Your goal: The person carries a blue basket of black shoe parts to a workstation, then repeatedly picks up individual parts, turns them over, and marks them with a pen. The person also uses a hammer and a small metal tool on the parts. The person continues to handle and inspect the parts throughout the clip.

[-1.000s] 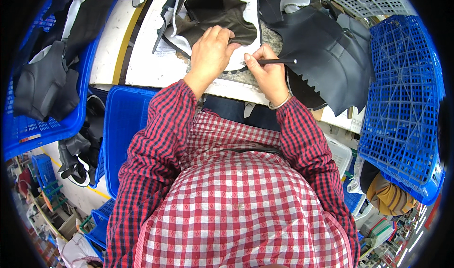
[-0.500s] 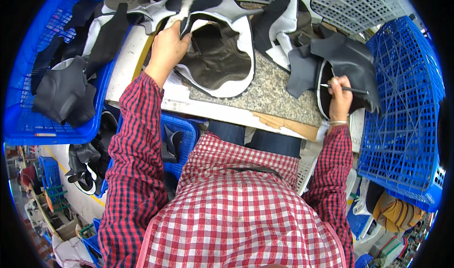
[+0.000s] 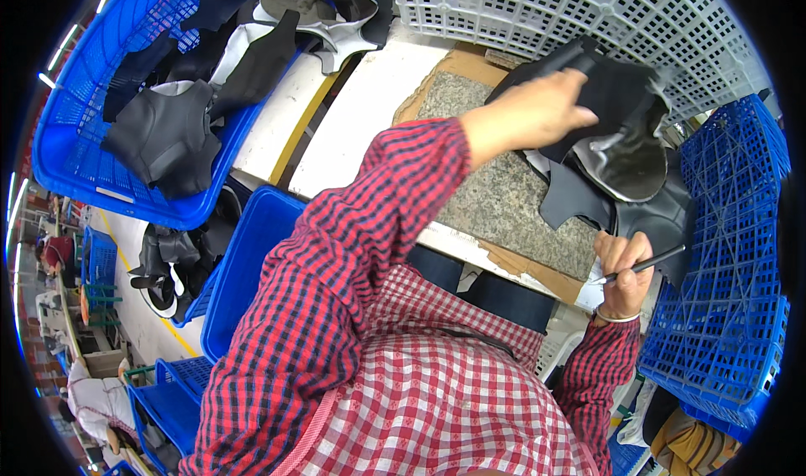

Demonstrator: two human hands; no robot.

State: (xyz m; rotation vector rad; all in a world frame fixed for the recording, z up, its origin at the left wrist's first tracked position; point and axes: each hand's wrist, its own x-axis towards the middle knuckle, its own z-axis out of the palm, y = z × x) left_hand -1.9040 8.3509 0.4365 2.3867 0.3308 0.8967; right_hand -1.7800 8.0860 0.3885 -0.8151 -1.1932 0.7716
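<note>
Upper right of frame: left hand [image 3: 537, 111] over the black piece [image 3: 628, 81], thumb and fingers apart, blurred; can't tell if touching. Piece overlaps grey pieces [image 3: 575, 199] at right of the stone slab [image 3: 504, 203], near white crate [image 3: 579, 13]. Lower right: right hand [image 3: 623, 274], grip clamped on pen [image 3: 663, 256], tip pointing left.

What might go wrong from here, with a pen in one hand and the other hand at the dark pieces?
The pen in the right hand might leave a stray mark if it brushes the dark pieces nearby. These overlap loosely, so one could slide if nudged by the left hand, which is too blurred to show its grip.
</note>
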